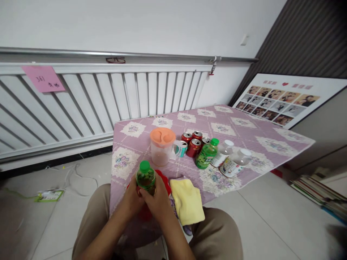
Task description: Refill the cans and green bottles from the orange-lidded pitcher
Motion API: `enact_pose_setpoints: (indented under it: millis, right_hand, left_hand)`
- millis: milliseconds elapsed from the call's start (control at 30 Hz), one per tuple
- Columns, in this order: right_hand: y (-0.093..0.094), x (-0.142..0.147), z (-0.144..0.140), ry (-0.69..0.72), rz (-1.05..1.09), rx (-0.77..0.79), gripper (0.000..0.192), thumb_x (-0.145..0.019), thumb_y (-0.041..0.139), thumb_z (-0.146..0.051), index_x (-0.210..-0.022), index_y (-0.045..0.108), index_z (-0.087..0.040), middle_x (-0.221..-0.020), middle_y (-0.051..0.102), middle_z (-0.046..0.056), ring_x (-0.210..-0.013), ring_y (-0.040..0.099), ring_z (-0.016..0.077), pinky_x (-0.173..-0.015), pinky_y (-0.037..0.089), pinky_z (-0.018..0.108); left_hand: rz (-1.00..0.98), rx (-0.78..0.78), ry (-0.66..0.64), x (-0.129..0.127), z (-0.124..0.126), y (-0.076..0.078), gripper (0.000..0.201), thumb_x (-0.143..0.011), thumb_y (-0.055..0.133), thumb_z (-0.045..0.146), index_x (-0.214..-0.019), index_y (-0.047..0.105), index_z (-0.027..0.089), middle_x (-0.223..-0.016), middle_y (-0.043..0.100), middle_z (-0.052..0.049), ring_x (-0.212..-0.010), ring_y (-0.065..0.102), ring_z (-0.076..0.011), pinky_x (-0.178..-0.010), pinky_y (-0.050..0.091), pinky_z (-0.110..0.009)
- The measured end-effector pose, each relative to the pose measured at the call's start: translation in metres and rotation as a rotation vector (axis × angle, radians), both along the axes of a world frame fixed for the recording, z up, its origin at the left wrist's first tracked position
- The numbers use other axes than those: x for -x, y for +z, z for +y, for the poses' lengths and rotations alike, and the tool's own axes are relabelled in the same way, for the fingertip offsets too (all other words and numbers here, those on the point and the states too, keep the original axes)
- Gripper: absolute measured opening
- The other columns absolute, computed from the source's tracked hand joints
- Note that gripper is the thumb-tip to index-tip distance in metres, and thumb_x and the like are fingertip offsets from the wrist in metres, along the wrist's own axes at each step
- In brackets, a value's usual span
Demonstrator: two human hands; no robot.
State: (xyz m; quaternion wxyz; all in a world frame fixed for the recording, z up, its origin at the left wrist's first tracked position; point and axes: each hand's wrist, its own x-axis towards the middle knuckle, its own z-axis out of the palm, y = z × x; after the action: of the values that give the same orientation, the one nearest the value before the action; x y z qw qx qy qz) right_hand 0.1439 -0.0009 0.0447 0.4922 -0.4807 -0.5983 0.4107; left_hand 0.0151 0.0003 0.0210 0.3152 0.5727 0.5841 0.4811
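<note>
Both hands wrap the green-capped bottle (145, 177) at the tabletop (255, 144) near edge; left hand (132, 199) and right hand (157, 202) clasp its body; cap on, red cloth (165, 182) beneath, untouched.

A pink note (43, 78) on the radiator (108, 101) reads "361".

Soft, even light, faint shadows; wide-angle bending and blur toward the edges.

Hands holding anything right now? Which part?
Yes. Both the left hand and the right hand wrap the lower body of an upright green-capped bottle; its cap and shoulder stay uncovered.
</note>
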Motion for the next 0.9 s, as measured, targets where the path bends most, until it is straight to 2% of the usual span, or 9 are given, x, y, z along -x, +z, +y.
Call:
enact_pose_setpoints:
  millis: [133,233,333,400,467,533,700,800,900]
  right_hand:
    - [0.001,-0.021,0.001,0.052,-0.007,-0.004,0.063,-0.079,0.073,-0.029,-0.14,0.057,-0.036,-0.143,0.062,0.005,-0.132,0.057,0.0281,-0.112,0.045,0.048]
    - [-0.007,-0.054,0.006,-0.097,-0.158,-0.078,0.048,-0.084,0.066,-0.036,-0.132,0.064,-0.029,-0.132,0.069,0.009,-0.123,0.062,0.0307,-0.108,0.046,0.053]
    - [-0.028,-0.09,0.006,-0.313,-0.458,-0.125,0.051,-0.081,0.067,-0.04,-0.13,0.065,-0.026,-0.132,0.067,0.013,-0.126,0.056,0.0367,-0.108,0.04,0.062]
    - [-0.047,-0.107,0.001,-0.402,-0.673,-0.057,0.059,-0.076,0.071,-0.039,-0.133,0.063,-0.03,-0.141,0.061,0.014,-0.134,0.048,0.0418,-0.105,0.037,0.068]
    - [-0.067,-0.117,-0.005,-0.422,-0.829,0.033,0.059,-0.073,0.072,-0.037,-0.131,0.064,-0.03,-0.146,0.056,0.015,-0.137,0.043,0.0461,-0.098,0.04,0.071]
    - [-0.082,-0.123,-0.009,-0.408,-0.899,0.066,0.056,-0.075,0.069,-0.034,-0.13,0.065,-0.028,-0.149,0.054,0.016,-0.134,0.045,0.046,-0.095,0.044,0.068]
    - [-0.09,-0.137,-0.002,-0.365,-0.779,0.003,0.048,-0.082,0.05,-0.026,-0.126,0.067,-0.017,-0.139,0.06,0.019,-0.121,0.059,0.0362,-0.101,0.048,0.055]
    - [-0.078,-0.143,-0.001,-0.434,-0.575,-0.058,0.048,-0.083,0.049,-0.034,-0.125,0.065,-0.015,-0.132,0.063,0.02,-0.123,0.059,0.0349,-0.106,0.046,0.055]
    - [-0.057,-0.135,-0.01,-0.512,-0.316,-0.092,0.05,-0.083,0.057,-0.042,-0.127,0.064,-0.02,-0.131,0.065,0.016,-0.121,0.061,0.0329,-0.105,0.048,0.054]
  left_hand:
    - [0.016,-0.005,-0.014,0.0,0.001,0.0,0.057,-0.065,0.071,0.029,-0.119,0.058,0.018,-0.112,0.074,-0.01,-0.102,0.071,-0.0295,-0.093,0.057,-0.043]
    - [-0.007,0.009,0.02,0.003,0.003,-0.001,0.054,-0.066,0.074,0.032,-0.116,0.058,0.018,-0.108,0.074,-0.01,-0.101,0.071,-0.0289,-0.094,0.057,-0.045]
    - [-0.047,0.05,0.063,0.009,0.007,-0.004,0.055,-0.065,0.077,0.033,-0.114,0.058,0.018,-0.108,0.073,-0.009,-0.102,0.071,-0.0292,-0.096,0.056,-0.047]
    - [-0.099,0.074,0.066,0.012,0.01,-0.004,0.057,-0.065,0.077,0.036,-0.114,0.056,0.018,-0.109,0.073,-0.01,-0.103,0.071,-0.03,-0.096,0.056,-0.048]
    - [-0.164,0.093,0.057,0.013,0.011,-0.003,0.058,-0.064,0.077,0.037,-0.115,0.055,0.018,-0.109,0.073,-0.011,-0.103,0.071,-0.0302,-0.096,0.056,-0.049]
    - [-0.224,0.101,0.036,0.013,0.012,-0.001,0.059,-0.064,0.077,0.037,-0.115,0.055,0.018,-0.109,0.073,-0.011,-0.103,0.071,-0.0294,-0.097,0.056,-0.049]
    - [-0.301,0.099,0.008,0.011,0.008,0.01,0.06,-0.064,0.077,0.036,-0.117,0.054,0.017,-0.111,0.073,-0.012,-0.105,0.071,-0.0288,-0.099,0.055,-0.047]
    - [-0.284,0.098,-0.004,0.011,0.004,0.018,0.055,-0.063,0.076,0.036,-0.112,0.056,0.018,-0.111,0.073,-0.012,-0.106,0.071,-0.0299,-0.099,0.056,-0.048]
    - [-0.165,0.06,-0.002,0.009,-0.004,0.025,0.048,-0.066,0.074,0.038,-0.108,0.059,0.02,-0.105,0.076,-0.009,-0.099,0.073,-0.0288,-0.09,0.06,-0.045]
